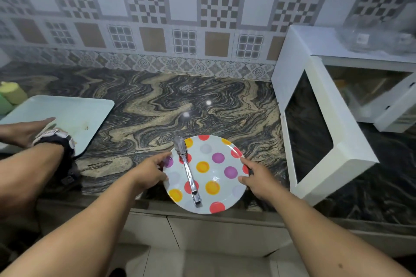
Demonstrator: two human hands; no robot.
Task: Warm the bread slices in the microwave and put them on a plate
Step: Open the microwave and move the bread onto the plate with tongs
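Note:
A white plate (225, 159) with red, yellow and purple dots sits at the counter's front edge, its near rim hanging past the edge. Metal tongs (188, 171) lie lengthwise on its left half. My left hand (149, 172) grips the plate's left rim, thumb on top and forefinger along the edge. My right hand (258, 177) grips the right rim the same way. The white microwave (292, 51) stands at the right with its door (315, 132) swung open toward me. Its cavity (371, 90) is dim and I see no bread slices anywhere.
Another person's hand (29, 130), wearing a dark wristwatch (56, 139), rests on a pale blue tray (85, 110) at the left. Green and yellow containers (12, 93) stand behind the tray. The marbled counter (180, 96) meets a tiled wall at the back.

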